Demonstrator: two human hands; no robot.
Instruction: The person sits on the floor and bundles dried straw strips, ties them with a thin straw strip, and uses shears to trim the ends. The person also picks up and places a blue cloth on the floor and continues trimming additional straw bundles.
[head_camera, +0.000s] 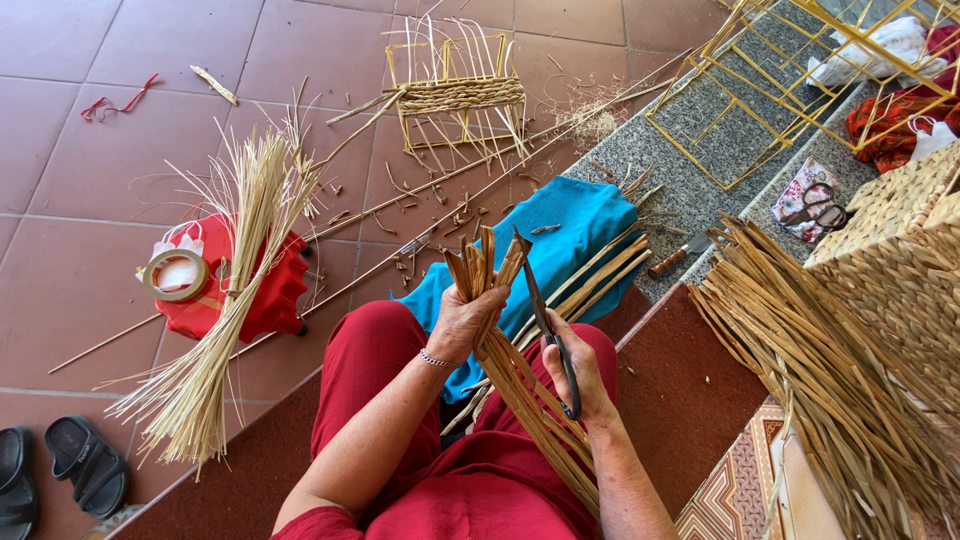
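My left hand (463, 322) grips a bunch of brown dried reed strips (520, 390) near its upper ends, which fan out above my fingers. The bunch runs down across my lap in red trousers. My right hand (578, 370) holds dark scissors (545, 320), blades pointing up beside the tips of the strips. A blue cloth (570, 235) lies under my hands, with more strips on it.
A pale straw bundle (225, 300) leans over a red stool (265, 290) carrying a tape roll (176, 274). A half-woven yellow frame (458, 95) lies on the tiled floor. Empty yellow frames (760, 90), a woven basket (900, 240), a reed pile (830, 370), a knife (678, 255), sandals (85, 465).
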